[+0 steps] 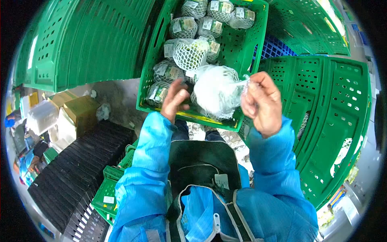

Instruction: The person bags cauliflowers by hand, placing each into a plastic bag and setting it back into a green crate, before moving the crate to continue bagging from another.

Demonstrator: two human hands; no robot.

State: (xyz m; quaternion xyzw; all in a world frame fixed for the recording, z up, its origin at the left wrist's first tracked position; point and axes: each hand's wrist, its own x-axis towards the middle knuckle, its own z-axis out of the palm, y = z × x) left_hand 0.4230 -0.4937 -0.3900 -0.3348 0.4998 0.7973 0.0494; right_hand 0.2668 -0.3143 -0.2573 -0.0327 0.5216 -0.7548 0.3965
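Note:
My right hand (264, 103) pinches the gathered end of a clear plastic bag (217, 90), blurred white, with white netting showing through. The bag is over the near right part of a green crate (195, 115). My left hand (174, 100) is over the crate's near left part, left of the bag and apart from it. Its fingers are slightly smeared but spread, with nothing visible in them. Several net-wrapped packs with labels (183, 27) lie in the crate. A pack in white foam netting (189, 54) rests on top of them. What the packs contain is hard to make out.
Stacked green crates (96, 44) rise at the left, and more green crates (322, 117) stand at the right. A blue crate (276, 48) shows behind. Lower left are a row of black crates (80, 169) and a cardboard box (80, 111).

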